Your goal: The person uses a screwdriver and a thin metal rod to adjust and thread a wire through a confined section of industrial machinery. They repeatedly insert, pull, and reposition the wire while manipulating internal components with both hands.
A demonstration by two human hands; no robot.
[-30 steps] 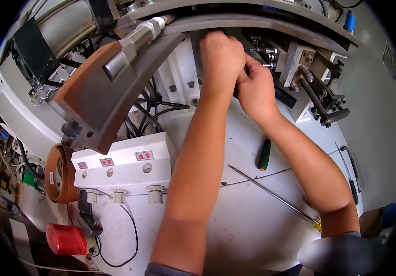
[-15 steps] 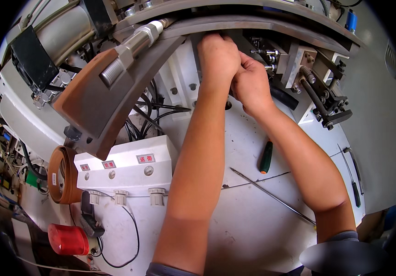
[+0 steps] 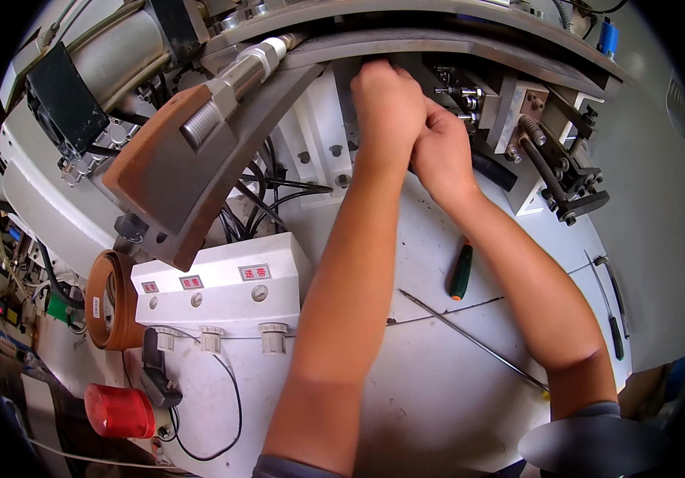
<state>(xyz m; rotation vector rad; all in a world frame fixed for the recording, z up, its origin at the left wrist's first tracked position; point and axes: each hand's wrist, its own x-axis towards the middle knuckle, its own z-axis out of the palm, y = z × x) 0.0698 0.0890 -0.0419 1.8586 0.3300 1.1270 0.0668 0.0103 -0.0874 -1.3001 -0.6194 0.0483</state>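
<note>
Both my arms reach under the curved metal edge (image 3: 438,44) of a machine. My left hand (image 3: 390,99) is bent into a closed shape just beneath that edge, its fingertips hidden behind the hand. Against it on the right lies my right hand (image 3: 444,151), with the fingers curled in toward the left one. Whatever sits between them is covered, so I cannot make it out. Close to my right hand is a cluster of small metal fittings (image 3: 462,95) on a block. Below my right forearm lies a screwdriver with a dark green handle (image 3: 460,272).
A long thin metal rod (image 3: 470,334) lies on the white tabletop (image 3: 438,390). More tools, including a thin screwdriver (image 3: 616,338), rest at the right edge. To the left are a white control box (image 3: 219,291), a brown tape roll (image 3: 107,303), a red lamp (image 3: 118,410) and black cables.
Both hands have shifted very slightly to the right and down, still pressed together under the metal edge. The view has moved a little; the tools lie where they were.
</note>
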